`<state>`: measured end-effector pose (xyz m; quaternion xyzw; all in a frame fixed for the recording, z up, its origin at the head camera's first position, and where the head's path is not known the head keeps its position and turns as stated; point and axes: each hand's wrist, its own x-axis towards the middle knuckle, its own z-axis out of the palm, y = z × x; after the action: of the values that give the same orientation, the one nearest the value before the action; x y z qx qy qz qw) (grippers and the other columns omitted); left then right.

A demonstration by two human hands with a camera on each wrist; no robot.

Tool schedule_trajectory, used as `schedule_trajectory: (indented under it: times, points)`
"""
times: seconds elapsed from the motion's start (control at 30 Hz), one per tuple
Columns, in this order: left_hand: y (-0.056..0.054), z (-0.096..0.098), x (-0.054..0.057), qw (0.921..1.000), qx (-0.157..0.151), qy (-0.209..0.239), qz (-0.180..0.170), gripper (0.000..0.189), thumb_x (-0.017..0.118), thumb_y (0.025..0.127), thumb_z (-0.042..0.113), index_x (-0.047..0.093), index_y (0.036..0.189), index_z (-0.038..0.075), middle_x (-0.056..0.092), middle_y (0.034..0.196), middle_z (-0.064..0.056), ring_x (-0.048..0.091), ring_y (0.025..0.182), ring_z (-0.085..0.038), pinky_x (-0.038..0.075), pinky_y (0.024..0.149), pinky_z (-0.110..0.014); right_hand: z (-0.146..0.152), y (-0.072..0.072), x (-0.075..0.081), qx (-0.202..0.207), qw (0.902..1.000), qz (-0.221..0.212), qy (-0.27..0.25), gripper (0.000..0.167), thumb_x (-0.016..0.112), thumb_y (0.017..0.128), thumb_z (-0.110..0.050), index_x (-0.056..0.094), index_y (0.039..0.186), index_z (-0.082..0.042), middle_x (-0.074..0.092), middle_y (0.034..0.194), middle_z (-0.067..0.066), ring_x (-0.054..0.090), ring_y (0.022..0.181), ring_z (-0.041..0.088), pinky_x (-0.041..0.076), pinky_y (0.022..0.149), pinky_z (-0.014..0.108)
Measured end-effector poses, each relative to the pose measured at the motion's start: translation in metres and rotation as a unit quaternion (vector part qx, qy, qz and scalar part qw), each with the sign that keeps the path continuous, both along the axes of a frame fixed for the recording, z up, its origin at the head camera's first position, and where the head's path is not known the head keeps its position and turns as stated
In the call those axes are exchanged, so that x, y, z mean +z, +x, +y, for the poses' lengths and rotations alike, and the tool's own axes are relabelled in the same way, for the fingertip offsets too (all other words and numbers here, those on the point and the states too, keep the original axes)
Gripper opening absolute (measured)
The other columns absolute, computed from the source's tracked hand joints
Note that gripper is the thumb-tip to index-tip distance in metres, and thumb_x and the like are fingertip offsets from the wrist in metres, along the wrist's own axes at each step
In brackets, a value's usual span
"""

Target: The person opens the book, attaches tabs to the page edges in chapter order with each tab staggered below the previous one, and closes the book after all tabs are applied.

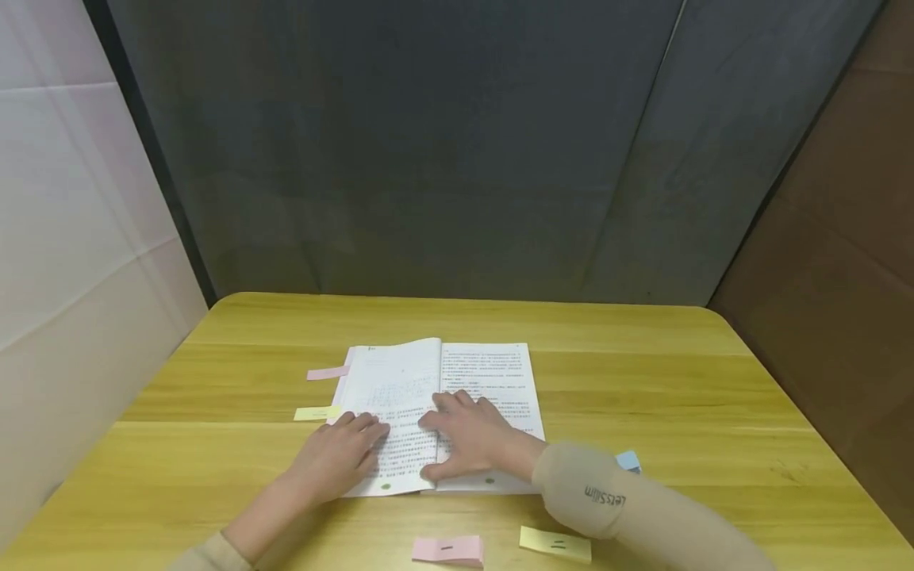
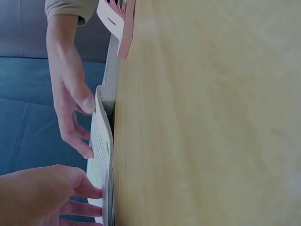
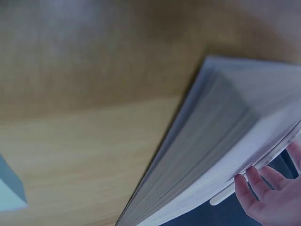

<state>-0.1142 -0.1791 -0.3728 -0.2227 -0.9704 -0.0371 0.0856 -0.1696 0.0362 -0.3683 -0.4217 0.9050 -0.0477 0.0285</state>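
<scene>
An open book [image 1: 403, 373] of printed pages lies on the wooden table, its left page bowed up near the fold. My left hand [image 1: 343, 456] rests on the lower part of the left page, fingers relaxed. With fingers spread, my right hand [image 1: 471, 436] lies on the right page, its fingertips reaching the fold. A pink sticky tab [image 1: 327, 373] and a yellow sticky tab [image 1: 317, 413] stick out from the book's left edge. The right wrist view shows the thick page edges [image 3: 197, 141] of the book's right side.
In front of the book lie a pink sticky-note pad [image 1: 447, 549] marked with one stroke and a yellow pad [image 1: 555, 544] marked with two. A blue pad [image 1: 628, 461] sits right of the book, partly behind my right sleeve. A dark partition [image 1: 428, 159] stands behind the table [image 1: 643, 341].
</scene>
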Motion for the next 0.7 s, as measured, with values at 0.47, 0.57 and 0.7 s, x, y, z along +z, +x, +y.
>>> schedule_trajectory:
  times: [0.47, 0.57, 0.7]
  points:
    - [-0.0007, -0.0004, -0.0013, 1.0, -0.002, -0.005, 0.005, 0.031, 0.057, 0.078, 0.017, 0.06, 0.106, 0.005, 0.057, 0.105, -0.008, 0.052, 0.092, -0.025, 0.047, 0.066, -0.039, 0.0022, 0.0034, -0.0041, 0.004, 0.9998, 0.016, -0.008, 0.066, 0.047, 0.071, -0.067, 0.045, 0.126, -0.029, 0.032, 0.135, 0.006, 0.035, 0.116, 0.023, 0.036, 0.085, 0.05]
    - [-0.0008, -0.0001, -0.0021, 1.0, -0.002, -0.005, 0.003, 0.032, 0.056, 0.078, 0.017, 0.06, 0.107, 0.005, 0.057, 0.105, -0.008, 0.052, 0.092, -0.026, 0.046, 0.067, -0.039, 0.0041, 0.0027, -0.005, 0.004, 0.9999, 0.001, -0.017, 0.066, 0.046, 0.072, -0.067, 0.044, 0.127, -0.03, 0.03, 0.137, 0.006, 0.033, 0.118, 0.024, 0.034, 0.086, 0.052]
    - [-0.0006, -0.0007, -0.003, 0.9999, -0.004, -0.004, 0.01, 0.032, 0.057, 0.077, 0.017, 0.06, 0.107, 0.005, 0.057, 0.105, -0.008, 0.053, 0.091, -0.026, 0.046, 0.067, -0.04, 0.0089, 0.0024, -0.0065, 0.012, 0.9992, -0.02, -0.031, 0.066, 0.043, 0.076, -0.067, 0.041, 0.13, -0.03, 0.028, 0.138, 0.004, 0.031, 0.12, 0.025, 0.033, 0.087, 0.052]
